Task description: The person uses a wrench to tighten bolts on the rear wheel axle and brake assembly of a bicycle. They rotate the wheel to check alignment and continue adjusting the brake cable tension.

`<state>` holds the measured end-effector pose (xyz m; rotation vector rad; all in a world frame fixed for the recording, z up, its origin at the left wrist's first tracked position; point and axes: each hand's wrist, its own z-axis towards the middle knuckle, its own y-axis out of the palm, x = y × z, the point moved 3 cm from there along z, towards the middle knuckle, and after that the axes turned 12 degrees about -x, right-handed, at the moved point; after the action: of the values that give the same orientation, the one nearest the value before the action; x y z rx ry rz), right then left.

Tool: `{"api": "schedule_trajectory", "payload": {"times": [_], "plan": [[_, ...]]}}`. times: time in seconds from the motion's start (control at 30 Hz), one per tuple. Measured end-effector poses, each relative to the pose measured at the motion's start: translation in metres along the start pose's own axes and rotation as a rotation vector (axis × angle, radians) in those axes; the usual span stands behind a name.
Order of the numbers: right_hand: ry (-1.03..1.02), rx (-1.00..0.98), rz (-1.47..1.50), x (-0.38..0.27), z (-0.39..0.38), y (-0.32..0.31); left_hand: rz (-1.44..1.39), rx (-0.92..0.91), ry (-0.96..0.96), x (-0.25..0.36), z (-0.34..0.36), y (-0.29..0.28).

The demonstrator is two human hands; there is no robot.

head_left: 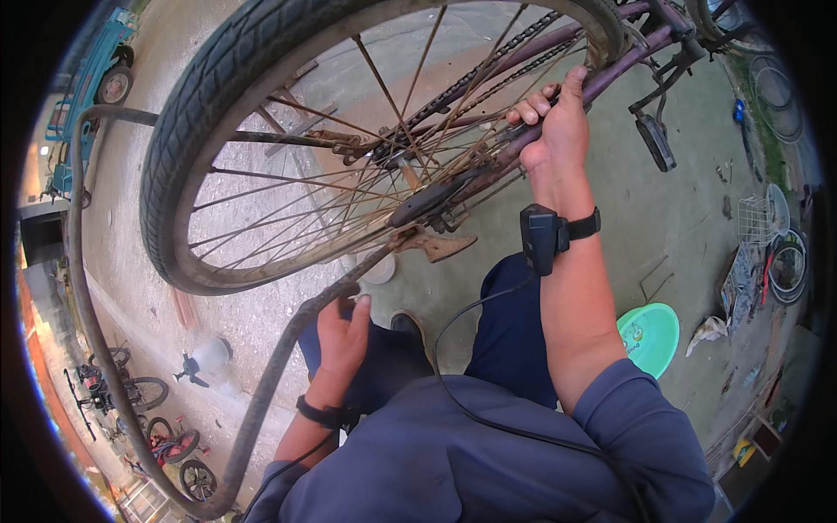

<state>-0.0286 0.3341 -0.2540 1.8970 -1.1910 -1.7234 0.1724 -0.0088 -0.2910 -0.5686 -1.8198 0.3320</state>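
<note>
A bicycle with a purple frame is tipped up before me, its rear wheel (166,174) with worn black tire and rusty spokes filling the upper middle. My right hand (558,126) is closed around a purple frame tube (610,74) beside the wheel, fingers reaching toward the spokes. From the hub area a long, bent, rusty metal tube (270,383) loops out to the left and back. My left hand (342,336) is at this tube under the tire, its thumb raised and its fingers partly hidden, seemingly gripping it. The chain (497,61) and a pedal (656,144) show further right.
A green basin (649,338) sits on the floor by my right arm. Wire baskets (757,216) and loose wheel rims (787,266) lie at far right. Several small bikes (144,392) stand at left, with a teal cart (94,78) farther off. A cable hangs from my right wrist device.
</note>
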Motion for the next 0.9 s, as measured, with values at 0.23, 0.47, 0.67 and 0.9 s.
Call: {"api": "schedule_trajectory", "payload": {"times": [0.23,0.47,0.67,0.9], "plan": [[-0.019,-0.069,0.038,-0.001,0.001,0.001,0.265,0.077,0.483,0.049,0.049,0.044],[-0.026,-0.085,0.065,0.002,0.003,0.0,0.259,0.204,0.489,0.066,0.056,0.033],[-0.014,-0.084,0.067,0.002,0.006,-0.001,0.297,0.151,0.66,0.078,0.073,0.035],[-0.021,-0.089,0.06,0.003,0.011,-0.006,0.337,0.118,0.697,0.079,0.074,0.036]]}}
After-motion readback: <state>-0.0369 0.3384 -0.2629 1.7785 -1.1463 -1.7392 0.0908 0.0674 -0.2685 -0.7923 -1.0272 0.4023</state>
